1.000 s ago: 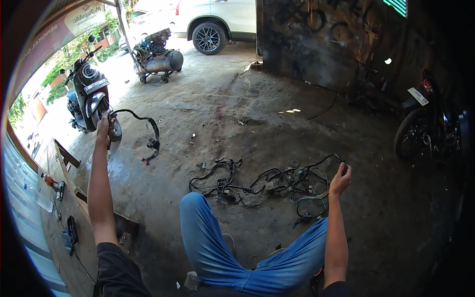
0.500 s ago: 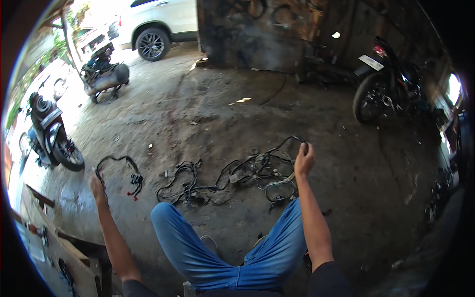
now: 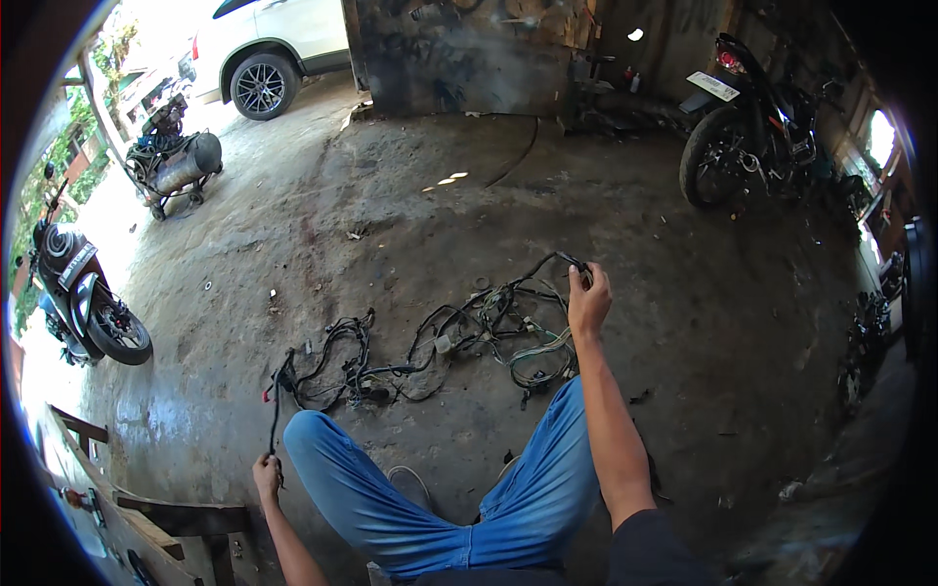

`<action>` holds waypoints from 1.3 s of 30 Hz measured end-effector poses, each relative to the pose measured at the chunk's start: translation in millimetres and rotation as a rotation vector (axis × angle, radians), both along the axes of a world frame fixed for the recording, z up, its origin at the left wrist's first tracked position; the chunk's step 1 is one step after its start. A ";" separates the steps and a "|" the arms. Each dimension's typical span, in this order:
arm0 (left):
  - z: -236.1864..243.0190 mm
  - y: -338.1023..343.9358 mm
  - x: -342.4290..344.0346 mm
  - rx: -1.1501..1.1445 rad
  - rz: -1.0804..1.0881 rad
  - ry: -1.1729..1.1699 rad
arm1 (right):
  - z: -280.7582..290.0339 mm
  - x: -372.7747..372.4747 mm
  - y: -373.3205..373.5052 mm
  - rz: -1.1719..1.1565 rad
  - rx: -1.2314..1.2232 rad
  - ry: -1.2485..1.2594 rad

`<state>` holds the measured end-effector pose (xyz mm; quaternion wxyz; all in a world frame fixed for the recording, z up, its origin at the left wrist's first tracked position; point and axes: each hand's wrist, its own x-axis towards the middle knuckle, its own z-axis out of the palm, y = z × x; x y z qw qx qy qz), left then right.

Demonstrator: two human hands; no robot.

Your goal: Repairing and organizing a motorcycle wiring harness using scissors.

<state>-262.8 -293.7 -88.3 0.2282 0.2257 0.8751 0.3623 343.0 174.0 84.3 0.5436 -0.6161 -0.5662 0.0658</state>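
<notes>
The wires (image 3: 396, 369) lie in a black tangle on the floor (image 3: 391, 234), in front of the person's knees. A small white block (image 3: 444, 345) sits in the middle of them. The left hand (image 3: 266, 477) grips a black strand at the left side, near a red plug (image 3: 266, 396). The right hand (image 3: 589, 296) grips the wires at the right end. A scooter (image 3: 90, 293) stands far left, a motorbike (image 3: 752, 146) far right. Behind are a tank (image 3: 186, 168) on wheels and a white car (image 3: 293, 34).
</notes>
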 end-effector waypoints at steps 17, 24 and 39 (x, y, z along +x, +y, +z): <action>144.6 346.9 287.3 0.545 -0.952 0.305 | 155.6 -76.9 -76.9 0.731 0.376 -0.028; 134.1 374.2 266.9 0.565 -0.803 -0.380 | 177.3 -33.3 -59.2 0.663 0.490 -0.267; 276.5 414.8 131.1 0.278 -0.817 0.790 | 37.1 -34.6 -64.0 0.780 -0.310 0.304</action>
